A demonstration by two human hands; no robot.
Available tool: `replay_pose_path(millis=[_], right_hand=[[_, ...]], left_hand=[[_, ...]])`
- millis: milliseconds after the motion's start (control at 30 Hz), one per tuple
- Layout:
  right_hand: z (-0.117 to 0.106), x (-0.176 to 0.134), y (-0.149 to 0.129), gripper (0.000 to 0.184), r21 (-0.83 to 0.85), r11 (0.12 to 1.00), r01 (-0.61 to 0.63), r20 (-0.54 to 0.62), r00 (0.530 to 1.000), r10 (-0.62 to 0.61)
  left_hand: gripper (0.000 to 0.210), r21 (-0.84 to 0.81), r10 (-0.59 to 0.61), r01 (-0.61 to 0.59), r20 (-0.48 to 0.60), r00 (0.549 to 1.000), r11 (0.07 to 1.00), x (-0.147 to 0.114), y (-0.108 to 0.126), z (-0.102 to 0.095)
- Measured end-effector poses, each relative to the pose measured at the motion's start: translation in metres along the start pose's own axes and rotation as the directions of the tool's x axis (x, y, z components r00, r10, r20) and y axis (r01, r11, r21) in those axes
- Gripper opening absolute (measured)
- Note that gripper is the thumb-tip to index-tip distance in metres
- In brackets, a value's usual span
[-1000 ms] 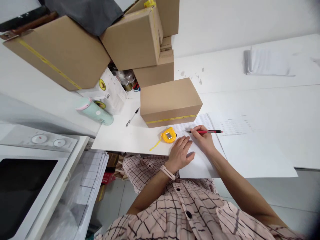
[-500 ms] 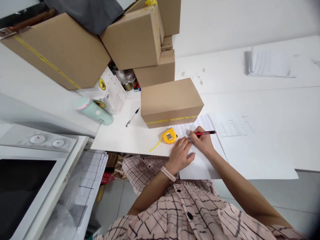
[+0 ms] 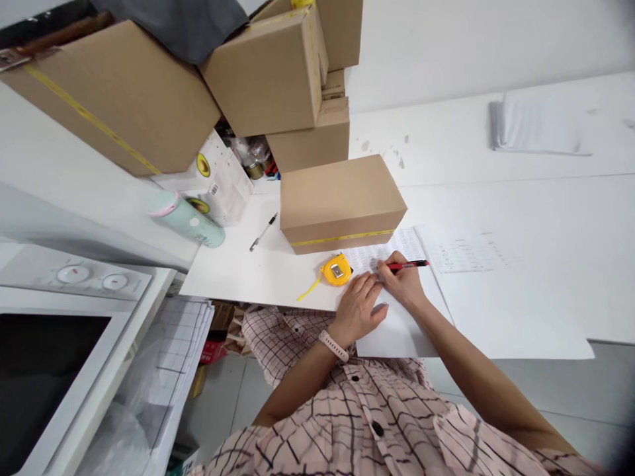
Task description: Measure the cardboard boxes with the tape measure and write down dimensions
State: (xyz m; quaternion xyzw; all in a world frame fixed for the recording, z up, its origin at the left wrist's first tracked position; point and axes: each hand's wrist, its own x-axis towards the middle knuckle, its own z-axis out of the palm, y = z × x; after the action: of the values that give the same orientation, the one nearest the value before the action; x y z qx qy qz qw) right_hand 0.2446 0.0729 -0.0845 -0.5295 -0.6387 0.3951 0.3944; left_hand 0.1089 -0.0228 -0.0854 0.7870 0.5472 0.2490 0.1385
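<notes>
Right hand (image 3: 403, 283), fingers pinched round red pen (image 3: 411, 264), on printed sheet (image 3: 364, 255).
Remotely I see left hand (image 3: 356, 309) flat, fingers loose, same sheet (yellow tape measure (image 3: 337, 270) just left of those fingertips).

A white wall (image 3: 446, 46) backs the white table (image 3: 238, 274) above grey floor tiles (image 3: 221, 390).

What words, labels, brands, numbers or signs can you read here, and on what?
No text reads clearly.
Sheet at the red pen: print too small.
Sheet farther right: blurred.
Avocado box: barcode; print too small.
Green bottle: lettering blurred.
Tape measure: nothing legible.
Appliance dials: markings blurred.
</notes>
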Motion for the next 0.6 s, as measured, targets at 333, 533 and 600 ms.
replay_pose_path(millis=[333, 533, 600], right_hand=[[0.0012, 0.0000, 0.0018, 0.027, 0.026, 1.000, -0.012, -0.014, 1.000, 0.013], [0.0014, -0.0002, -0.0004, 0.027, 0.017, 1.000, -0.001, -0.027, 1.000, 0.002], [0.0014, 0.0000, -0.0001, 0.027, 0.022, 1.000, -0.010, -0.023, 1.000, 0.011]], left_hand=[[0.046, -0.008, -0.003, 0.003, 0.004, 1.000, 1.000, -0.0001, -0.0001, -0.0001], [0.047, 0.000, -0.006, 0.006, 0.000, 1.000, 1.000, 0.0001, 0.0003, -0.0006], [0.047, 0.002, -0.006, 0.006, 0.004, 1.000, 1.000, 0.0001, 0.0005, -0.0007]])
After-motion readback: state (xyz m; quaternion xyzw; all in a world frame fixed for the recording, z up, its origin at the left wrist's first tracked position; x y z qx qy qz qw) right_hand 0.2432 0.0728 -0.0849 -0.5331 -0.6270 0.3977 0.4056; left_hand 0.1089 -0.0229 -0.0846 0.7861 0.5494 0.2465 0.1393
